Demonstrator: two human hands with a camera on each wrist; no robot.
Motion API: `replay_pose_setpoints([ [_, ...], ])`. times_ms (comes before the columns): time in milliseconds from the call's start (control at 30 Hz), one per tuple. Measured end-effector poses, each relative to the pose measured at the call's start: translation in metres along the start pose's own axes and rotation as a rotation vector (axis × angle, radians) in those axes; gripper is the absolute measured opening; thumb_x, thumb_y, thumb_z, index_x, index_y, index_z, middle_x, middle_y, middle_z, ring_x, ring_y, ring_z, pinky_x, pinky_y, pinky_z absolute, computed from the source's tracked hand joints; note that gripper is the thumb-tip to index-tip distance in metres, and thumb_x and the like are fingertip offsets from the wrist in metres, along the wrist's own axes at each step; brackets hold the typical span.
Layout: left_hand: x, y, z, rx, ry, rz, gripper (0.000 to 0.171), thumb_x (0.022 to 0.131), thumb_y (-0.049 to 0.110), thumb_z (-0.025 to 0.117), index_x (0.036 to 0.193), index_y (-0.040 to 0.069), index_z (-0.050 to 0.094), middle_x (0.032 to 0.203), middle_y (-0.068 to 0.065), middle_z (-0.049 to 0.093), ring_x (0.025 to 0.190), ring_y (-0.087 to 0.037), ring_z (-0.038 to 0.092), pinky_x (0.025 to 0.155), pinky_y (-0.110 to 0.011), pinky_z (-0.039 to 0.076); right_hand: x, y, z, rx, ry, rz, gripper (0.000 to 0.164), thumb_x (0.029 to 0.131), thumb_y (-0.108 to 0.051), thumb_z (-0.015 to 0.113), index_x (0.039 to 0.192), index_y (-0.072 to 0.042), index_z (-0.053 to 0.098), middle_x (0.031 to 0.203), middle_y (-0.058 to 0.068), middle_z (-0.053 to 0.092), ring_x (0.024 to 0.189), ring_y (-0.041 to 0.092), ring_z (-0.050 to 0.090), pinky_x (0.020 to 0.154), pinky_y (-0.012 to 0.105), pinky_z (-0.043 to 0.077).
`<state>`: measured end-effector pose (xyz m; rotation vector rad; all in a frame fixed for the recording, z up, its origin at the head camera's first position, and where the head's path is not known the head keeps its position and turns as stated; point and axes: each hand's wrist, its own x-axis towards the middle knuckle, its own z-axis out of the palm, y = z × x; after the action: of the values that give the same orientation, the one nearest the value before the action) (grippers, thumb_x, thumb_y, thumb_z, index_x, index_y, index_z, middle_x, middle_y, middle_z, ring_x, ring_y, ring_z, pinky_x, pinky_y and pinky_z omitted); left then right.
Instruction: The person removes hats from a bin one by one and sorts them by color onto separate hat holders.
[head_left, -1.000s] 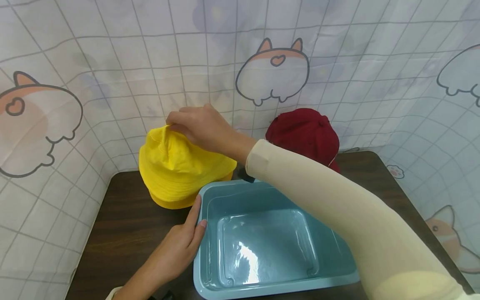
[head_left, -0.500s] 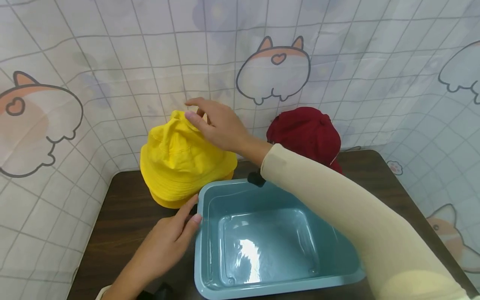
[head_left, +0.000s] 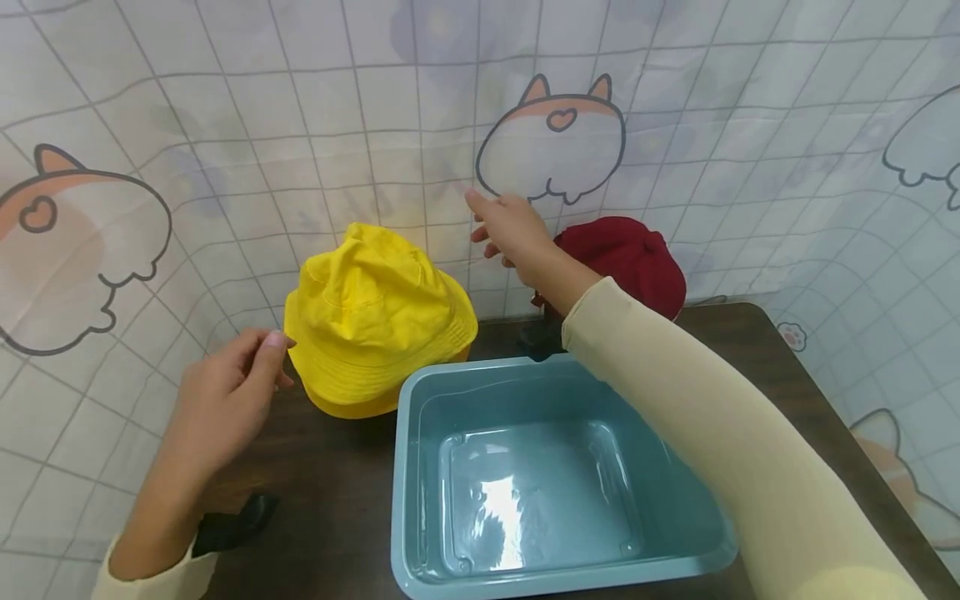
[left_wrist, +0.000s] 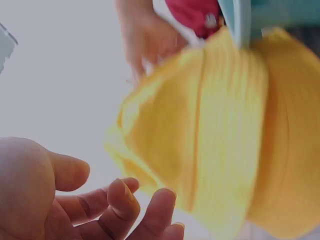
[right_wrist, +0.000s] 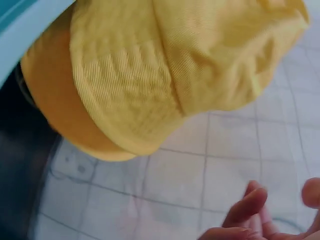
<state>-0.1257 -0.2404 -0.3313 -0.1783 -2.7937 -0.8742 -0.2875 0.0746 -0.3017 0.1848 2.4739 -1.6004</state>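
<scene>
A yellow bucket hat (head_left: 375, 317) stands crown up on the dark tabletop, a deeper yellow layer showing under its brim. Just left of it hovers my left hand (head_left: 225, 400), fingers loosely bent and holding nothing; in the left wrist view its fingertips (left_wrist: 162, 202) overlap the crown's edge. My right hand (head_left: 517, 237) is raised to the right of the hat, fingers spread and nothing in them. Beyond the right forearm sits a dark red cap (head_left: 637, 267), partly hidden by that arm. A light blue plastic basin (head_left: 402, 475) lies in front of the hat, close to its brim.
The dark wood-grain table (head_left: 330, 500) carries all of these. A white gridded cloth (head_left: 330, 150) with cartoon corgi prints hangs close behind and along both sides. The right sleeve (head_left: 697, 400) crosses over the basin's right part.
My right hand has let go of the yellow hat's crown and moved right, towards the red cap. My left hand has left the basin's rim and moved left, beside the hat.
</scene>
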Motion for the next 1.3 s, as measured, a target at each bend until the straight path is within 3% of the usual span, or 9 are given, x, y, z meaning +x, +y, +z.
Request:
replay_pose_setpoints([
  [200, 0.028, -0.034, -0.003, -0.049, -0.083, -0.123, 0.052, 0.109, 0.05, 0.035, 0.121, 0.007, 0.063, 0.103, -0.014, 0.069, 0.082, -0.016, 0.065, 0.062, -0.02, 0.053, 0.004, 0.028, -0.003, 0.136, -0.137, 0.249, 0.059, 0.101, -0.064, 0.045, 0.128, -0.015, 0.062, 0.119, 0.004, 0.067, 0.082, 0.018, 0.054, 0.068, 0.025, 0.048],
  [367, 0.045, -0.059, 0.007, -0.132, -0.175, -0.19, 0.065, 0.108, 0.053, 0.031, 0.139, 0.0, 0.054, 0.128, -0.024, 0.064, 0.107, -0.039, 0.067, 0.067, -0.022, 0.056, 0.008, 0.05, 0.005, 0.153, -0.249, 0.341, 0.062, 0.103, -0.062, 0.044, 0.129, -0.009, 0.062, 0.116, 0.005, 0.067, 0.073, 0.017, 0.049, 0.063, 0.024, 0.043],
  [533, 0.059, -0.072, 0.017, -0.234, -0.262, -0.238, 0.07, 0.108, 0.056, 0.03, 0.148, 0.0, 0.046, 0.137, -0.024, 0.058, 0.117, -0.041, 0.062, 0.075, -0.028, 0.06, 0.009, 0.055, 0.014, 0.134, -0.33, 0.368, 0.062, 0.103, -0.059, 0.047, 0.131, -0.005, 0.062, 0.109, 0.006, 0.067, 0.064, 0.013, 0.047, 0.057, 0.02, 0.039],
  [767, 0.071, -0.073, 0.024, -0.272, -0.266, -0.266, 0.068, 0.107, 0.055, 0.038, 0.149, 0.002, 0.047, 0.13, -0.019, 0.061, 0.099, -0.015, 0.062, 0.075, -0.023, 0.06, 0.014, 0.06, 0.022, 0.13, -0.388, 0.398, 0.049, 0.105, -0.045, 0.053, 0.129, -0.004, 0.063, 0.091, 0.002, 0.059, 0.057, 0.008, 0.044, 0.051, 0.017, 0.036],
  [933, 0.075, -0.073, 0.029, -0.299, -0.262, -0.297, 0.066, 0.107, 0.053, 0.04, 0.148, 0.001, 0.049, 0.126, -0.014, 0.063, 0.088, -0.002, 0.064, 0.077, -0.023, 0.059, 0.013, 0.062, 0.023, 0.167, -0.407, 0.403, 0.032, 0.106, -0.033, 0.054, 0.113, -0.004, 0.065, 0.083, 0.001, 0.053, 0.056, 0.009, 0.043, 0.051, 0.017, 0.036],
  [1133, 0.075, -0.078, 0.037, -0.351, -0.228, -0.332, 0.054, 0.109, 0.044, 0.043, 0.132, -0.003, 0.055, 0.1, 0.005, 0.067, 0.082, -0.001, 0.064, 0.074, -0.023, 0.059, 0.012, 0.067, 0.026, 0.178, -0.39, 0.411, 0.025, 0.106, -0.027, 0.056, 0.101, -0.004, 0.065, 0.073, 0.001, 0.05, 0.055, 0.01, 0.043, 0.051, 0.018, 0.036],
  [1300, 0.074, -0.08, 0.041, -0.38, -0.236, -0.342, 0.05, 0.11, 0.04, 0.041, 0.126, -0.006, 0.053, 0.095, 0.006, 0.064, 0.082, -0.002, 0.063, 0.073, -0.021, 0.058, 0.01, 0.073, 0.03, 0.113, -0.369, 0.381, 0.027, 0.106, -0.029, 0.057, 0.103, -0.003, 0.065, 0.071, 0.001, 0.049, 0.056, 0.011, 0.043, 0.052, 0.019, 0.038],
])
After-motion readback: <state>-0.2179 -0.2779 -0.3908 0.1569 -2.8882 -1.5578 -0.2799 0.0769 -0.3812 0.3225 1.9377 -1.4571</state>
